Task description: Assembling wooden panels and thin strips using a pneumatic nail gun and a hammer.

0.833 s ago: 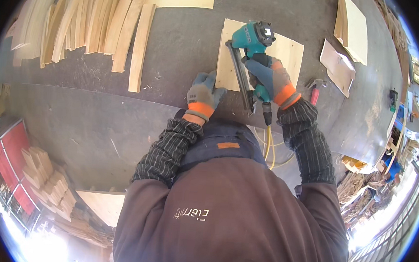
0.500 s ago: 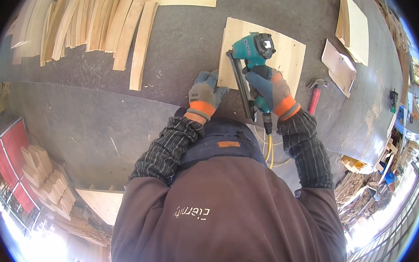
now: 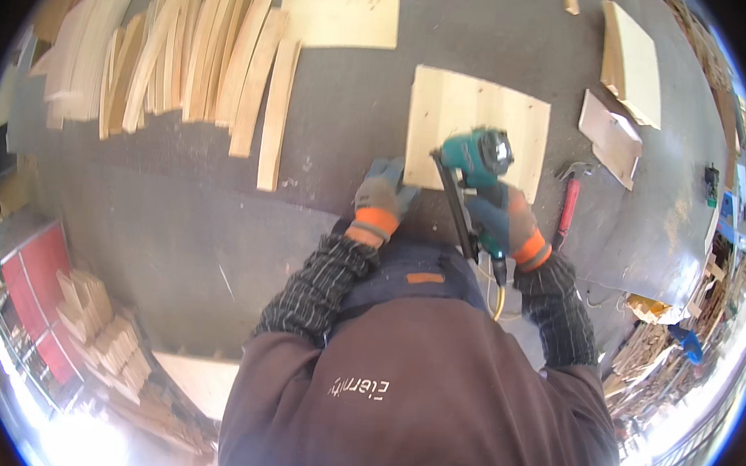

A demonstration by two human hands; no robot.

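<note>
A pale wooden panel [image 3: 449, 109] lies on the dark worktable in front of me, small dark marks dotted over its top. My left hand [image 3: 381, 198], in a grey and orange work glove, grips the panel at its near left corner; the undersides of the fingers are hidden. My right hand [image 3: 510, 220], gloved alike, is wrapped round the handle of a teal nail gun [image 3: 478, 158]. The gun's head overlaps the panel's near right part, and its long dark magazine slants toward my body. From the handle's base hangs a yellow air hose [image 3: 499, 302].
Many curved wooden strips [image 3: 200, 60] lie side by side at the far left. Another pale panel [image 3: 339, 13] is at the back. A red-handled hammer [image 3: 568, 206] lies right of my right hand, near a thin wood offcut [image 3: 609, 141] and stacked boards [image 3: 635, 65].
The nail gun has come back toward me across the panel, to its near side, with my right hand. My left hand stays at the corner. The whole view has shifted slightly.
</note>
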